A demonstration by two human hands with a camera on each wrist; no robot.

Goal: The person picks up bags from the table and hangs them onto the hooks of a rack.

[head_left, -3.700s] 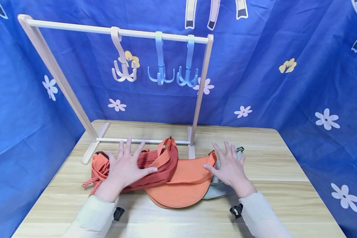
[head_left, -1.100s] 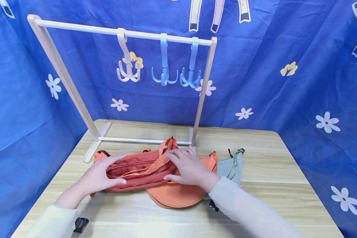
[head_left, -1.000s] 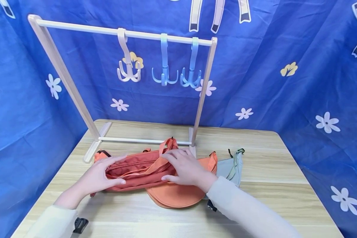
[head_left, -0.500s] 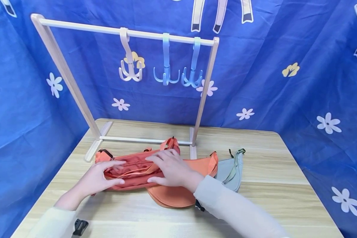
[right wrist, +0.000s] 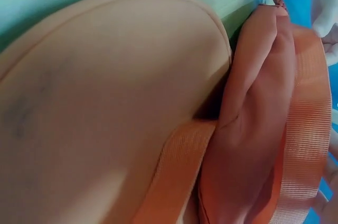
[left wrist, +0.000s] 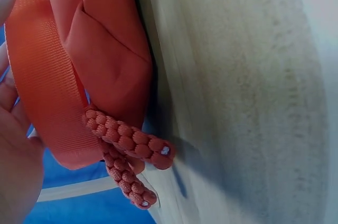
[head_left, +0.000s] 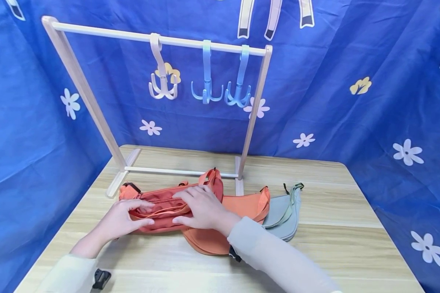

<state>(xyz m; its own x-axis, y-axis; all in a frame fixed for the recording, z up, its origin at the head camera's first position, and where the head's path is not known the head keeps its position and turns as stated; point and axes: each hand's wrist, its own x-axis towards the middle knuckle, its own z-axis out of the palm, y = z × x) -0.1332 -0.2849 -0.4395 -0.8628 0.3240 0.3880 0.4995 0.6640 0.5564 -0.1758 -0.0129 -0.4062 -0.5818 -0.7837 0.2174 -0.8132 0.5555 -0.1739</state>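
Observation:
A red bag [head_left: 165,226] with an orange strap lies across the left part of the table. Over its left end is my left hand [head_left: 119,217], thumb in front and fingers bent loosely at the back, with a gap between. My right hand [head_left: 205,209] hovers at the bag's middle, thumb and fingers apart in the same manner. Braided red cords [left wrist: 129,137] dangle at the bag's end in the left wrist view. Partly under the bag lies an orange bag [head_left: 242,204], and a grey-green bag [head_left: 280,207] is tucked behind that one to the right.
Behind the bags stands a pale wooden rack [head_left: 78,81] on the table [head_left: 337,228]. From its top bar hang a white claw hook [head_left: 163,77] and two blue ones, a middle hook [head_left: 207,77] and a right-hand hook [head_left: 239,81]. Blue patterned cloth [head_left: 315,81] surrounds the table.
Both hands were spread over the bags at first, then came to the red bag. In the last second my right hand has slid left along it, nearer my left hand. The bags stay in place.

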